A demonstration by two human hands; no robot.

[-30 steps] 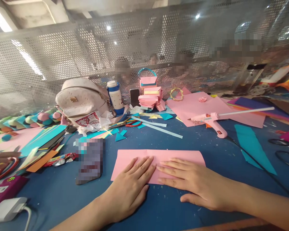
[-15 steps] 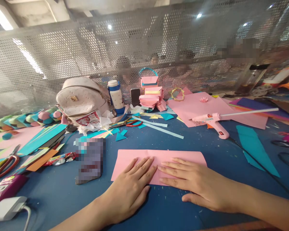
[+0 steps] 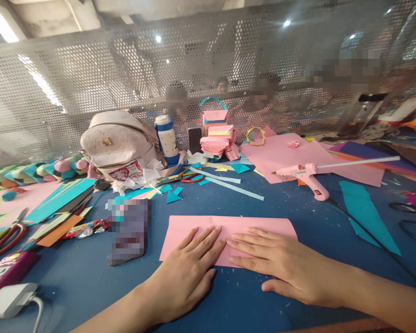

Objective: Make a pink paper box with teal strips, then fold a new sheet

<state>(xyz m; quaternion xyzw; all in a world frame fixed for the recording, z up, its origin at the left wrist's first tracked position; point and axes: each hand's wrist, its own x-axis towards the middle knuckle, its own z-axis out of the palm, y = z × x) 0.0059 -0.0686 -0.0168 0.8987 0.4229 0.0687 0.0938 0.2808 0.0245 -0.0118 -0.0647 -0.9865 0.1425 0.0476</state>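
Observation:
A folded sheet of pink paper point(image 3: 194, 223) lies on the blue table in front of me, its fold rounded at the right end. My left hand point(image 3: 194, 266) presses flat on its left half, fingers stretched out and thumb resting near the lower edge. On the right half lies my right hand point(image 3: 280, 259), palm down, fingers extended to the left and thumb apart. The fingertips of both hands nearly meet at the middle of the paper. Neither hand grips anything. Part of the lower edge is hidden under the hands.
A pink glue gun point(image 3: 308, 175) rests on large pink paper point(image 3: 350, 159), its cord trailing right. Blue paper strips point(image 3: 229, 182), scissors point(image 3: 9, 236), a white backpack point(image 3: 118, 138), a bottle point(image 3: 167, 138) and pink folded paper boxes point(image 3: 218, 138) stand or lie around. A white charger point(image 3: 12, 300) sits lower left.

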